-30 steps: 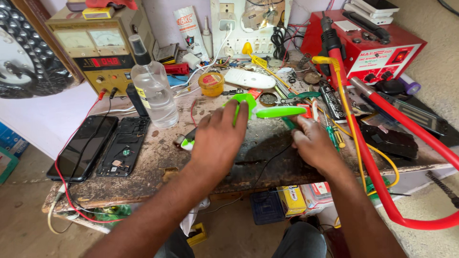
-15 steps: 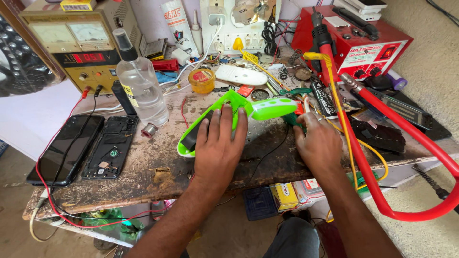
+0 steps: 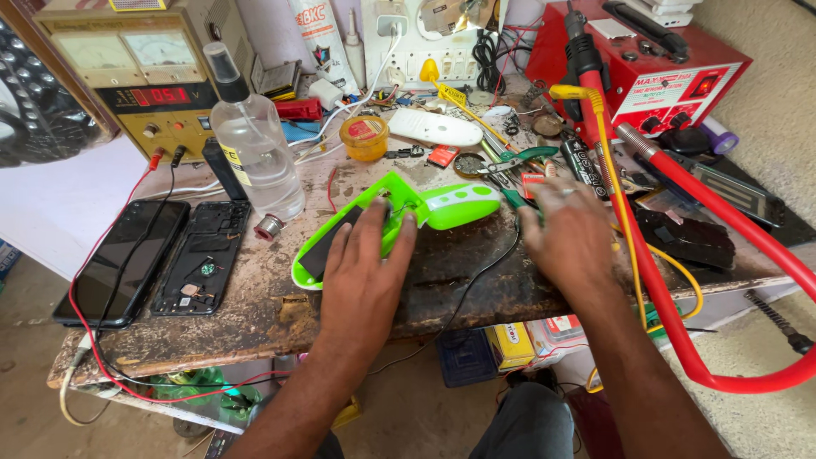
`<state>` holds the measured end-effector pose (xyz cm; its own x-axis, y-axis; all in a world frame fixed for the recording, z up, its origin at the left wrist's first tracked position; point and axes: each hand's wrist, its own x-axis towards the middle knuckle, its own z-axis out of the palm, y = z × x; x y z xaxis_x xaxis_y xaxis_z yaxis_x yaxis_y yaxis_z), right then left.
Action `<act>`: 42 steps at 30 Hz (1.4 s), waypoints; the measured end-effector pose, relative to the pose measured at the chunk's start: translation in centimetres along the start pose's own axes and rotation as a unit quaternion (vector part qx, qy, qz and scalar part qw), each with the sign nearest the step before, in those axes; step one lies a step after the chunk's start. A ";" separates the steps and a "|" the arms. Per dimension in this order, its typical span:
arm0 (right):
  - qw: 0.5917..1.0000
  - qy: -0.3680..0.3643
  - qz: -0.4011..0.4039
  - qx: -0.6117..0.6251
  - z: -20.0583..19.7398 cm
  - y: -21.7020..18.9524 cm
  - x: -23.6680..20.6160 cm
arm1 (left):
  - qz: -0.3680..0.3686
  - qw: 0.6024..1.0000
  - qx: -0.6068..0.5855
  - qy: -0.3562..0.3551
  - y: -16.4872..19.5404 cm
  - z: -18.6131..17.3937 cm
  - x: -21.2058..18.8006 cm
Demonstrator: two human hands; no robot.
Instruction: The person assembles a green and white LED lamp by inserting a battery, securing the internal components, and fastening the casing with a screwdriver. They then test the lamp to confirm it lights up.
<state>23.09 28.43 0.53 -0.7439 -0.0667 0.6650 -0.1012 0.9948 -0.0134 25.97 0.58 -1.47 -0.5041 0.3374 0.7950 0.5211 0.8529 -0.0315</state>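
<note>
The left hand [image 3: 365, 272] lies flat on a bright green plastic lamp [image 3: 387, 217] that rests in the middle of the worn, dirty workbench [image 3: 255, 314]. The fingers are spread out and press on top of the lamp's dark front part, so the hand is open, not gripping. The lamp has a white patch on its round end, and that end points toward the right hand [image 3: 571, 238]. The right hand is also flat and open, with its fingers spread on the bench just beside the lamp's round end. It holds nothing that I can see. Its fingertips are near small pliers with green handles [image 3: 514, 161]. A thin black wire [image 3: 476, 280] runs across the bench between the two hands. To the left of the lamp stands a clear spray bottle [image 3: 253, 144], and next to it lie a dark phone [image 3: 123, 259] and an opened phone body [image 3: 204, 255]. Behind them sits a yellow power box with dials [image 3: 144, 72]. On the right side is a red machine [image 3: 654, 68], and a thick red hose [image 3: 680, 280] curves down past the right arm.
</note>
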 end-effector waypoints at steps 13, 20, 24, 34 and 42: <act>0.918 -0.216 -0.197 0.267 -0.4 -1.9 2.1 | 0.023 0.995 -0.097 -0.024 -1.1 -0.9 -1.0; 0.924 -0.210 -0.197 0.251 -0.4 -1.5 1.1 | 0.055 0.991 -0.101 -0.075 -1.0 -0.5 -0.8; 0.928 -0.202 -0.197 0.244 -0.8 -1.9 1.0 | 0.069 0.986 -0.108 -0.106 -1.6 -1.1 -0.4; 0.965 -0.079 -0.027 0.248 -2.6 -5.8 -0.6 | -0.042 0.971 -0.168 -0.167 -5.6 -3.3 2.0; 0.645 -0.210 0.266 0.685 -1.1 -13.6 -4.8 | -0.206 0.806 -0.365 -0.419 -10.5 0.6 5.3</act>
<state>28.81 15.29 -1.67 -0.9983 -0.0448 0.0384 -0.0340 -0.0963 -0.9948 17.43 -6.30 2.72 -0.8663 0.4969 -0.0509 0.3028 0.6035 0.7376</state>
